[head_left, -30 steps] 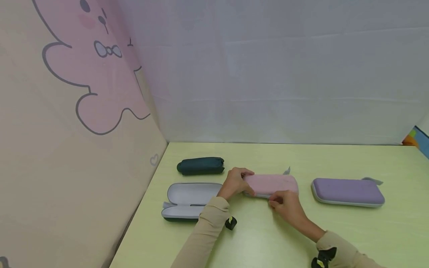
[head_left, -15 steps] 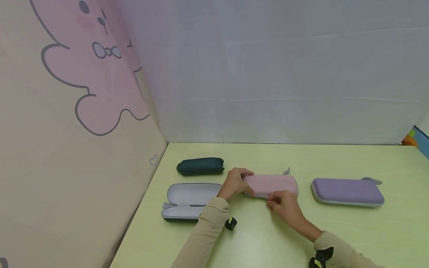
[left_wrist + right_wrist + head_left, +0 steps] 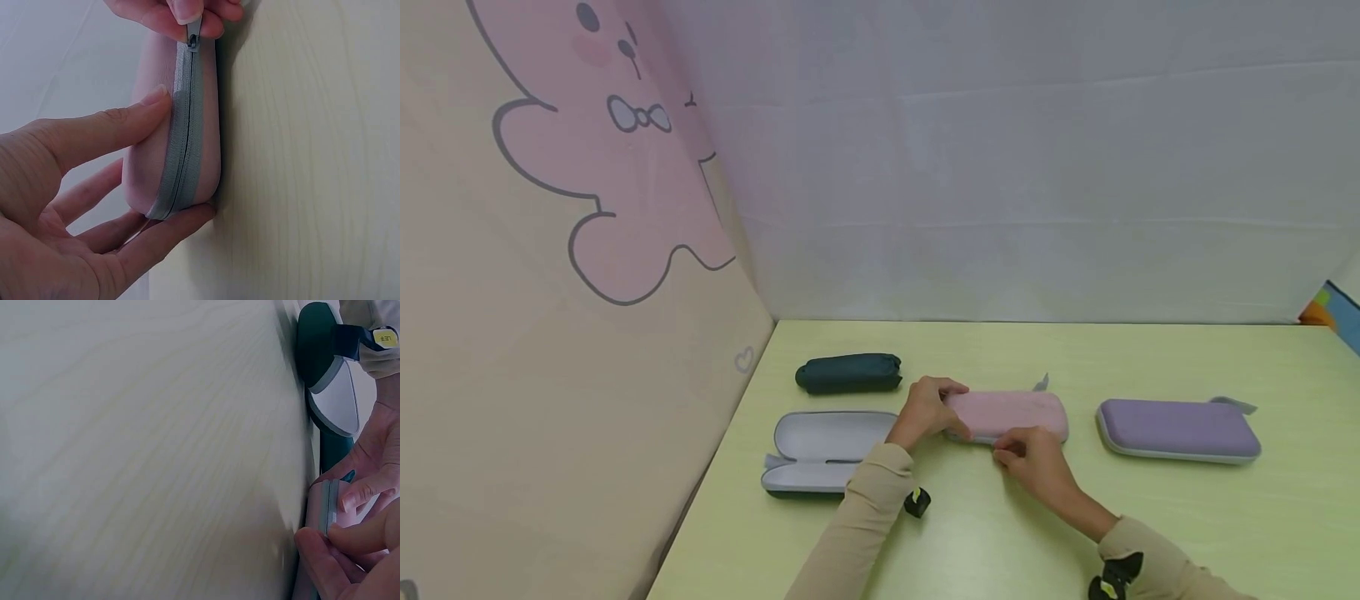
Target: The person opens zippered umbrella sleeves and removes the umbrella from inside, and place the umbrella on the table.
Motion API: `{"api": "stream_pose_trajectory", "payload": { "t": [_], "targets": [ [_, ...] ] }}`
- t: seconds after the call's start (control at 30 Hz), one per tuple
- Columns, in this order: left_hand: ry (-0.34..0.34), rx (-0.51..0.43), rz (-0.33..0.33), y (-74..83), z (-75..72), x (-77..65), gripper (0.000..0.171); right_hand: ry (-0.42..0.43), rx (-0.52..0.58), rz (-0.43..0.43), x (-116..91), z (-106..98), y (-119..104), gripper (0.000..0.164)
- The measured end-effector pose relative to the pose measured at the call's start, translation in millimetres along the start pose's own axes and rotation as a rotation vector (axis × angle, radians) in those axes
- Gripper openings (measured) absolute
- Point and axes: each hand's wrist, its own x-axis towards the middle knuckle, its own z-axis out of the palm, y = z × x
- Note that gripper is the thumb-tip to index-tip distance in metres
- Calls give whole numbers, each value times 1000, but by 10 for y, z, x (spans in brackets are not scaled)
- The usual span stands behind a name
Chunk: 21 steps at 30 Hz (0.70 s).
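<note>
A pink hard zip case lies lengthwise on the table with its grey zip facing the front. My left hand holds its left end, thumb on the lid and fingers curled round the rounded end in the left wrist view. The right hand pinches the grey zipper pull between thumb and forefinger, part way along the front side. From the slider to the left end, the grey zip tape runs on unbroken. In the right wrist view, right-hand fingers hide part of the case.
On the left an open dark green case with a pale grey lining lies partly behind the left sleeve. Behind it rests a dark green rolled bundle, like a folded umbrella. A purple zip case lies to the right.
My right hand has slid slightly left along the front of the pink case, with the zipper pull in its pinch. The left hand and the cases have stayed in place.
</note>
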Motion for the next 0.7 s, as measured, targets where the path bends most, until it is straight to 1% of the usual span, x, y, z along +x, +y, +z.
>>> {"api": "stream_pose_trajectory", "payload": {
  "t": [0.37, 0.7],
  "targets": [
    [8, 3, 7, 2, 7, -6, 66, 6, -7, 1, 8, 39, -11, 9],
    [23, 2, 20, 3, 15, -13, 67, 14, -20, -12, 25, 76, -25, 12]
  ]
}}
